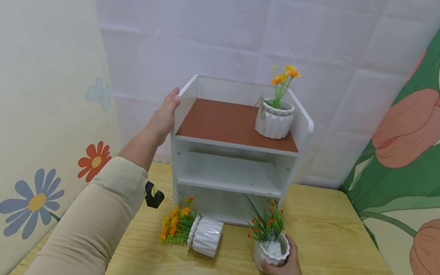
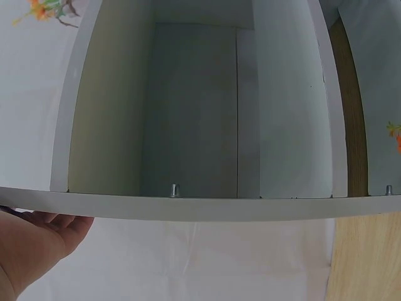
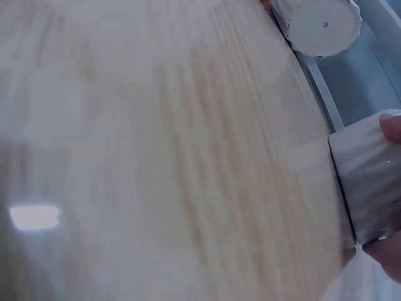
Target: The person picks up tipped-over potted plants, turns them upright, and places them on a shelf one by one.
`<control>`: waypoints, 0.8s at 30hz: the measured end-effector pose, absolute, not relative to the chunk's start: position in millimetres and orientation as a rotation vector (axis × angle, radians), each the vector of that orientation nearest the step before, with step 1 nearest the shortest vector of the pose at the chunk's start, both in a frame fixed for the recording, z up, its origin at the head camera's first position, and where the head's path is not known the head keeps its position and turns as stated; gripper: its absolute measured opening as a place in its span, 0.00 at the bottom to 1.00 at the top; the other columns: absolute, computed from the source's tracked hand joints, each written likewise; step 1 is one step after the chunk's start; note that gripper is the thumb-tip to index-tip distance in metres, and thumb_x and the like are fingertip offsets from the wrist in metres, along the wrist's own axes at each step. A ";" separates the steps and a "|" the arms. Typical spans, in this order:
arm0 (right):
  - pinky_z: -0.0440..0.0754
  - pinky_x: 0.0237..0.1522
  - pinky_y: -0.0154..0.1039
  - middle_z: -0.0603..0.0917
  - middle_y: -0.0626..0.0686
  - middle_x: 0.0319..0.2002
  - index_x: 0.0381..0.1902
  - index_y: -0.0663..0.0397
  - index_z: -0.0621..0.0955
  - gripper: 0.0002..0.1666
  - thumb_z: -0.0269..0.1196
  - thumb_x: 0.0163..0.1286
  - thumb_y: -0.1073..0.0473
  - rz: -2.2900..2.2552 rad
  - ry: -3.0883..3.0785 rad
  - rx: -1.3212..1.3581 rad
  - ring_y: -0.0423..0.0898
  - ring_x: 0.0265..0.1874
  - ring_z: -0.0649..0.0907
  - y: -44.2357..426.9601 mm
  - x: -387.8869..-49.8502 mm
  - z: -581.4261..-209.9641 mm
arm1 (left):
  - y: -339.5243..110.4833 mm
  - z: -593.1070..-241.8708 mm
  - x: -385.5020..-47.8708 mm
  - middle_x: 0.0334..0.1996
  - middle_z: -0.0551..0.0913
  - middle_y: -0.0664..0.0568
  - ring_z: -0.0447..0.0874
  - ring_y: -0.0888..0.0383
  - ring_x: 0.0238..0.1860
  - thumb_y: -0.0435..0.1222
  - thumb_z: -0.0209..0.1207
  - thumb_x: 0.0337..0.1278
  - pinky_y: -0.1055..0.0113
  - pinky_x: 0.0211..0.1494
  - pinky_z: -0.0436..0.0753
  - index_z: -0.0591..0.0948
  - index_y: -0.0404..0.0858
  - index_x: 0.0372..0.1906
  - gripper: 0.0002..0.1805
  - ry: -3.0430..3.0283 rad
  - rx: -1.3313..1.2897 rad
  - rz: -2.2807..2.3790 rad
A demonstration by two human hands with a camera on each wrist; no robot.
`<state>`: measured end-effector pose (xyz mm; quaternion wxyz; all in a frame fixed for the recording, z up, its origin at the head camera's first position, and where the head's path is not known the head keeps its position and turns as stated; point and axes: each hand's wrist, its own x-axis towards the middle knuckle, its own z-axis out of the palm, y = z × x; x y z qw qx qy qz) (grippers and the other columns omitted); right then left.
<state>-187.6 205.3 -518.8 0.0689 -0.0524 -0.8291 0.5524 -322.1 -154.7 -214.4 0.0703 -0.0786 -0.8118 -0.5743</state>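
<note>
a: where is the red-flowered pot (image 1: 258, 256) sitting, and what is holding it?

b: it is occupying a spot at the table (image 1: 336, 248), before the right end of the white shelf unit (image 1: 232, 171). the right hand (image 1: 290, 272) is gripping it, thumb bearing on the near wall, fingers wrapping the right side.

a: how is it likely to be handling?

b: the pale wall is looking like glazed ceramic; on that reading, expect a stiff, moderately heavy, slippery body, prone to chipping at the scalloped rim. the wall is offering the sound hold. the red flowers (image 1: 273, 225) are looking light and flexible, and are not suiting a grip.

a: what is surrounding it?

b: a second white pot (image 1: 206, 236) is lying on its side to the left, its orange flowers (image 1: 177, 225) pointing left. a third pot (image 1: 273, 124) is standing on the top board (image 1: 221, 120), at the right. the left hand (image 1: 163, 117) is resting extended fingers against the left side panel (image 1: 185, 110), outside.

a: what is escaping view?

b: the right wrist view is cutting off much of the gripped pot; whether its base is touching the table, i cannot tell. the panel is partly hiding the left fingers. a black object (image 1: 154, 195) beside the left sleeve (image 1: 92, 205) is defying identification.
</note>
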 end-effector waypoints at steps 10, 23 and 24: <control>0.68 0.56 0.27 0.67 0.69 0.67 0.75 0.61 0.51 0.66 0.78 0.46 0.63 1.658 -2.501 -0.178 0.62 0.65 0.69 202.7 -180.3 -512.1 | -154.9 -214.4 -321.9 0.79 0.44 0.49 0.42 0.43 0.78 0.58 0.24 0.74 0.32 0.74 0.44 0.37 0.61 0.78 0.32 -2.441 -0.244 -1.726; 0.72 0.50 0.26 0.66 0.69 0.67 0.75 0.59 0.51 0.65 0.78 0.46 0.64 1.711 -2.466 -0.180 0.60 0.63 0.70 199.3 -172.3 -498.0 | -154.7 -214.9 -321.3 0.78 0.47 0.47 0.47 0.43 0.77 0.57 0.26 0.74 0.32 0.74 0.48 0.38 0.60 0.79 0.32 -2.432 -0.239 -1.724; 0.72 0.50 0.26 0.67 0.69 0.67 0.75 0.59 0.51 0.65 0.78 0.46 0.64 1.717 -2.459 -0.181 0.60 0.63 0.70 198.8 -171.6 -496.7 | -154.8 -214.8 -321.2 0.78 0.47 0.47 0.46 0.42 0.77 0.57 0.26 0.74 0.32 0.74 0.48 0.38 0.61 0.79 0.32 -2.433 -0.239 -1.725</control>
